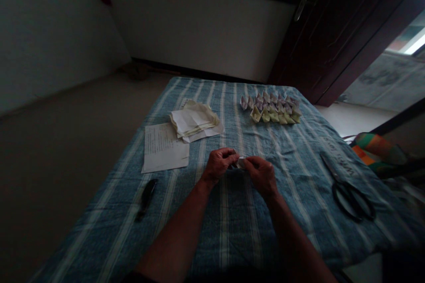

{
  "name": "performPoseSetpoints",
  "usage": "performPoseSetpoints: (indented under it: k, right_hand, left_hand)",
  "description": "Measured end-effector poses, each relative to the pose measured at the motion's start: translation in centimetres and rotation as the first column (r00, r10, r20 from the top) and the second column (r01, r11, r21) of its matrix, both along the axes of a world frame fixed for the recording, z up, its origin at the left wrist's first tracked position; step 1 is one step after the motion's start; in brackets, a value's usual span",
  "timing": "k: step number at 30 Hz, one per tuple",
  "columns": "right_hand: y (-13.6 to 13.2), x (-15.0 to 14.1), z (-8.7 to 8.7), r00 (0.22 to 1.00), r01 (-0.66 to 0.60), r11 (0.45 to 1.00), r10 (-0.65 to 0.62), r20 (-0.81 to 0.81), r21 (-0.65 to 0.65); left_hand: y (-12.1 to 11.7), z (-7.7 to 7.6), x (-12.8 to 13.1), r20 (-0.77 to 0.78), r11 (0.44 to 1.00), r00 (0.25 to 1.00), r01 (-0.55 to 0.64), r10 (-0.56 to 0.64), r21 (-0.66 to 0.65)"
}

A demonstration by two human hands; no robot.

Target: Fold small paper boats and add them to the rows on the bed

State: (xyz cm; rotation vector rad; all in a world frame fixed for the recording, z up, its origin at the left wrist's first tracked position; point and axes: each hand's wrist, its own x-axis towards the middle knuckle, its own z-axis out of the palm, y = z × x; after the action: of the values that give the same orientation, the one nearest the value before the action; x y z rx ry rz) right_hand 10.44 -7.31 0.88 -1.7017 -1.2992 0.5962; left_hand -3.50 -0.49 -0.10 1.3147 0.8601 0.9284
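My left hand [218, 166] and my right hand [262, 177] pinch a small folded piece of white paper [241, 163] between them, just above the striped blue cloth [229, 216]. The fingers hide most of the paper. Farther off stand rows of several folded paper boats [274, 108], packed side by side. A loose pile of folded paper sheets [194, 120] lies left of the boats, partly on a printed sheet [162, 148]. Black-handled scissors [348, 194] lie to my right, and a dark oblong object [146, 199], perhaps a pen, lies to my left.
The cloth-covered table ends at the far edge near a white wall [199, 22]. A dark wooden door [335, 22] stands open at the far right. Colourful striped fabric [375, 150] sits beyond the right table edge, and bare floor [66, 185] lies to the left.
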Motion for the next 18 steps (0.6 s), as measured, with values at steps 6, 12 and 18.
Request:
performPoseSetpoints:
  k: [6,12,18]
  right_hand:
    - [0.02,0.1,-0.11,0.999,-0.032,0.999,0.032,-0.022,-0.015]
    - [-0.13,0.05,0.01,0.999,-0.041,0.999,0.041,-0.011,-0.024]
    - [-0.16,0.11,-0.26,0.999,-0.038,0.999,0.038,-0.02,-0.007]
  left_hand:
    - [-0.04,0.16,0.05,0.009,1.0,1.0,-0.015,0.015,-0.008]
    - [0.03,0.17,0.04,0.0,0.999,1.0,-0.031,0.031,-0.008]
    - [0.1,0.07,0.0,0.013,0.999,0.999,-0.052,0.052,-0.017]
